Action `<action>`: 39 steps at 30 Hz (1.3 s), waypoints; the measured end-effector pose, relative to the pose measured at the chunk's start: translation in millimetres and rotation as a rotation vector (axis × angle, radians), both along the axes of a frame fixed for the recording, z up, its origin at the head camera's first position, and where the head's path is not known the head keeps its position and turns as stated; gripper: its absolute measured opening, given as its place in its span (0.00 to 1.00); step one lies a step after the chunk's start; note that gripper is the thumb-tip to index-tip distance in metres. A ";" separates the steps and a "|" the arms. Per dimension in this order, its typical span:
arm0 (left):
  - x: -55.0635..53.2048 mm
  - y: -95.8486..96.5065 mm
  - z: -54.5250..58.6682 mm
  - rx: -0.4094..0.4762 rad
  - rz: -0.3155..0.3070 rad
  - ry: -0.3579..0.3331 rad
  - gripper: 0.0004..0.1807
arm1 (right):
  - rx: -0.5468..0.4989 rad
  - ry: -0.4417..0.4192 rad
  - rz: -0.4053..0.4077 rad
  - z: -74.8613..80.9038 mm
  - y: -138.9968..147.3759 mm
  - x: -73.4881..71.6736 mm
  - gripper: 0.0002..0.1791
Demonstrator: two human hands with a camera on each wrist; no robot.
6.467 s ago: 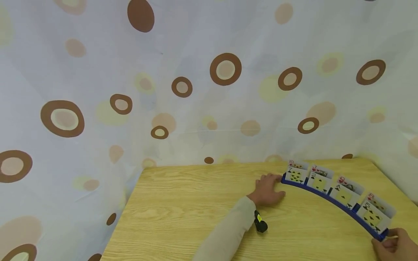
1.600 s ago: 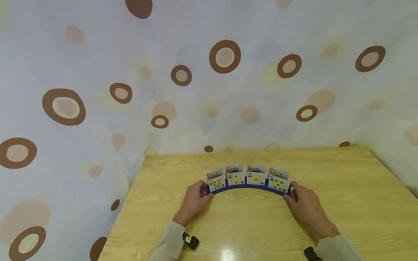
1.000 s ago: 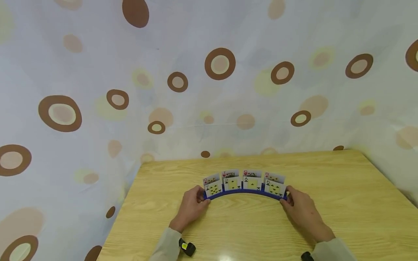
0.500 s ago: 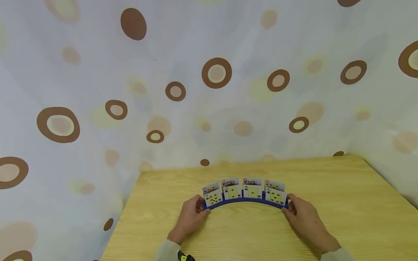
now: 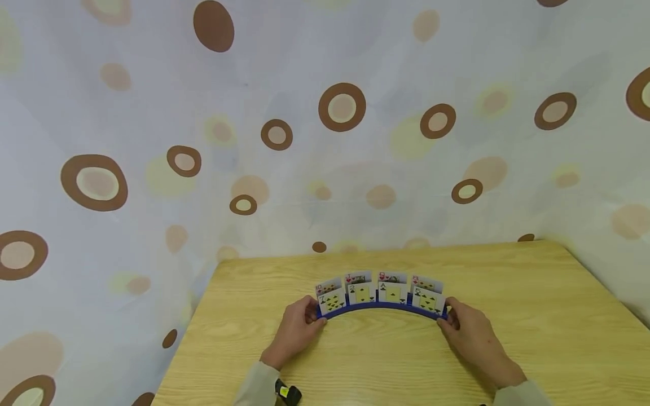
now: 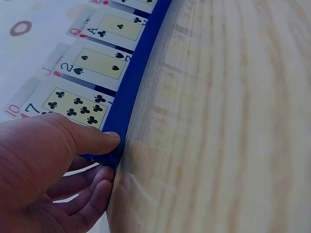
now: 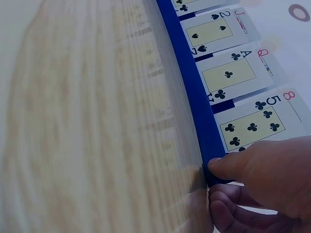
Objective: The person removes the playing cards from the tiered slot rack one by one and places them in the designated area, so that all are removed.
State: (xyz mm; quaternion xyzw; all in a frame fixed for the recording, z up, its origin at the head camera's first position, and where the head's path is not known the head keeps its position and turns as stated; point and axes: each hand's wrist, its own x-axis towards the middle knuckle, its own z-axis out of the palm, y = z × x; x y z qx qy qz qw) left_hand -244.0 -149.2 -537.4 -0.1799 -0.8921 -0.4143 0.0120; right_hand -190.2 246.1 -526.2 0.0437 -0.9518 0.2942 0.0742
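Observation:
A blue curved card holder [image 5: 378, 305] stands on the table in the head view, its ends bending toward me. Playing cards lean in it in two rows. In front are a seven of clubs [image 5: 332, 302], a two of spades [image 5: 362, 293], an ace of clubs [image 5: 392, 292] and a five of clubs [image 5: 427, 300]. Behind them show a ten, jack, queen and eight, partly covered. My left hand [image 5: 294, 332] pinches the holder's left end, thumb [image 6: 109, 141] on its front. At the right end, my right hand [image 5: 474, 335] grips likewise, thumb [image 7: 221, 167] on the front edge.
The wood-grain table [image 5: 376, 366] runs back to a white sheet [image 5: 304, 169] printed with brown and yellow spots, which also rises along the left and right sides. A black strap device [image 5: 288, 392] sits on my left wrist.
Several seconds ago the holder stood slanted at the table's right; it has moved left to the middle and turned to face me. Over the last second only the head view shifts slightly.

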 end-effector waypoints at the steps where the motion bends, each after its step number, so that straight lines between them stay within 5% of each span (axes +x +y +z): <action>1: 0.0 -0.1 0.0 -0.001 0.000 -0.002 0.15 | -0.001 0.000 0.002 -0.2 0.0 0.4 0.19; 13: 0.1 7.7 3.1 -0.003 0.019 0.054 0.15 | -0.075 0.019 0.026 3.1 7.4 3.2 0.31; 30: 3.2 8.3 4.2 0.027 0.028 0.069 0.16 | -0.098 0.173 -0.115 17.3 -10.7 16.4 0.06; 39: 2.5 6.2 2.8 0.002 0.027 0.049 0.17 | -0.133 0.231 -0.115 14.1 -11.2 13.4 0.06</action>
